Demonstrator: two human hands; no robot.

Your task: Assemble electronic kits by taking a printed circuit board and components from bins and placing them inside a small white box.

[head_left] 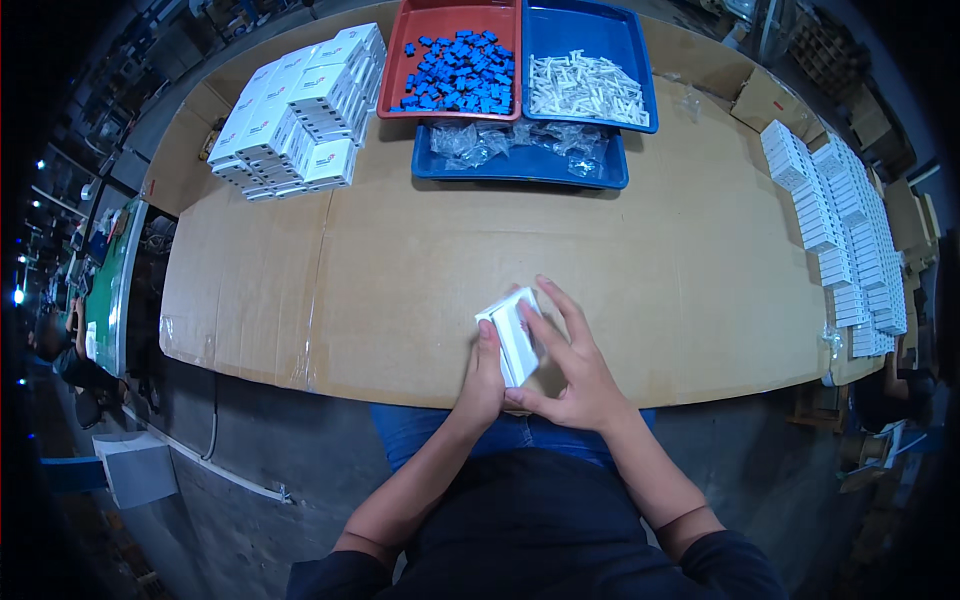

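Note:
A small white box [515,340] is held tilted over the front part of the cardboard-covered table [420,270]. My left hand [483,385] grips its left side, the thumb lying along the near face. On the other side, my right hand [577,375] holds the box between the thumb at its lower end and a fingertip near its upper right; another finger stretches away from it. A flap or lid edge seems to show along the box, but blur hides whether it is closed. Its contents cannot be seen.
Stacked white boxes stand at the back left [290,115] and along the right edge [840,235]. At the back are a red tray [400,75] of blue parts, a blue tray [590,25] of white pieces, and a lower blue tray [520,180] with clear plastic bags. Another person [75,355] sits far left.

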